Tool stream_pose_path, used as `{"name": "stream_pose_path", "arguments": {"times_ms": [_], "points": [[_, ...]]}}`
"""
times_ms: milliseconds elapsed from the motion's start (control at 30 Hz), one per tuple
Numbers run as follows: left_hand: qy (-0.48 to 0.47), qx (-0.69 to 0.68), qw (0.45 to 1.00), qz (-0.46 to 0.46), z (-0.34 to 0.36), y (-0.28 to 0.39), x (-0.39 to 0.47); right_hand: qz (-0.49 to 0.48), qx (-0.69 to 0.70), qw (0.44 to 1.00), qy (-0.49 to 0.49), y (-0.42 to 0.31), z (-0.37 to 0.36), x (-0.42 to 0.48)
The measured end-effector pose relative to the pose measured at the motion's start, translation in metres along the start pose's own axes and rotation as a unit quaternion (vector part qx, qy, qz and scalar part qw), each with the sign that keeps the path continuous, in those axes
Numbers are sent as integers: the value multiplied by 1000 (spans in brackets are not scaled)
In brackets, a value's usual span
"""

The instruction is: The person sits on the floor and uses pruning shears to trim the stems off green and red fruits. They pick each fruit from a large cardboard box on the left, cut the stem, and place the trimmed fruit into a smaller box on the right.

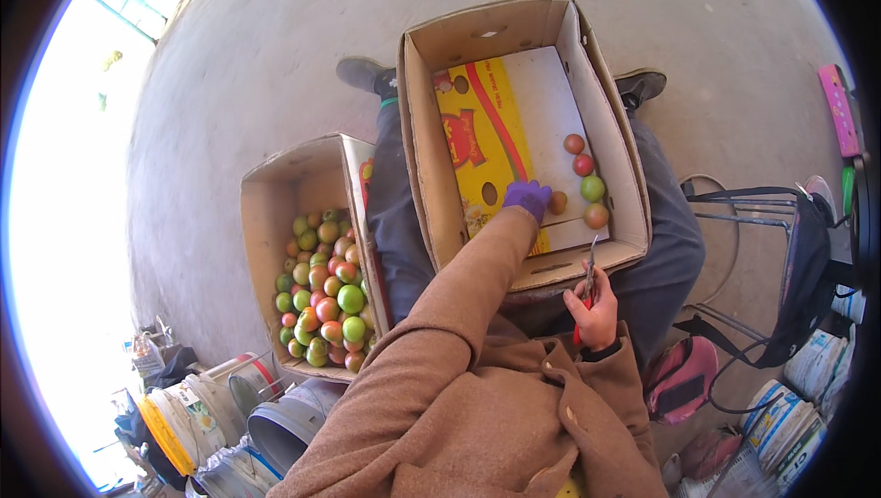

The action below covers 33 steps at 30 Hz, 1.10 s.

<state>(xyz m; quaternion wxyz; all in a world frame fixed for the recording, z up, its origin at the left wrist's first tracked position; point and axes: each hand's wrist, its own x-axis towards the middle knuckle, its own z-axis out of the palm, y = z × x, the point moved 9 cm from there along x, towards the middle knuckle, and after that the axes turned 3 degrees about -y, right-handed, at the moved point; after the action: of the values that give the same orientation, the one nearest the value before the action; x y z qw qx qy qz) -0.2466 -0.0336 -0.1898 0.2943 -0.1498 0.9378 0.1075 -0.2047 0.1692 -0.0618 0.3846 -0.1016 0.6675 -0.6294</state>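
My left hand, in a purple glove, reaches down into the cardboard box between my legs. Right beside its fingers is a brownish-orange tomato; whether the fingers grip it I cannot tell. Along the box's right wall runs a short row: an orange tomato, a red tomato, a green tomato and another orange tomato. Bare and near the box's front edge, my right hand holds small red-handled snips, blades pointing up and away from me.
A second cardboard box, left of my leg, holds a heap of green and reddish tomatoes. Buckets lie at lower left. A metal-framed seat with black fabric stands at right, near a pink bag and more buckets.
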Motion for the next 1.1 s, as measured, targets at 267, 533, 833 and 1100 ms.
{"name": "stream_pose_path", "arguments": {"times_ms": [267,533,833,1100], "points": [[-49,-238,950,-195,10,-41,-41,-27,4,999,16,-2,-4,1],[-152,-831,535,-21,38,-35,-61,-54,-46,997,-14,-10,7,-3],[-149,-898,375,175,-23,-1,-179,-279,-415,866,-1,-72,38,-32],[-132,-911,365,143,-15,-1,-195,-331,-477,814,-7,-84,52,-43]]}}
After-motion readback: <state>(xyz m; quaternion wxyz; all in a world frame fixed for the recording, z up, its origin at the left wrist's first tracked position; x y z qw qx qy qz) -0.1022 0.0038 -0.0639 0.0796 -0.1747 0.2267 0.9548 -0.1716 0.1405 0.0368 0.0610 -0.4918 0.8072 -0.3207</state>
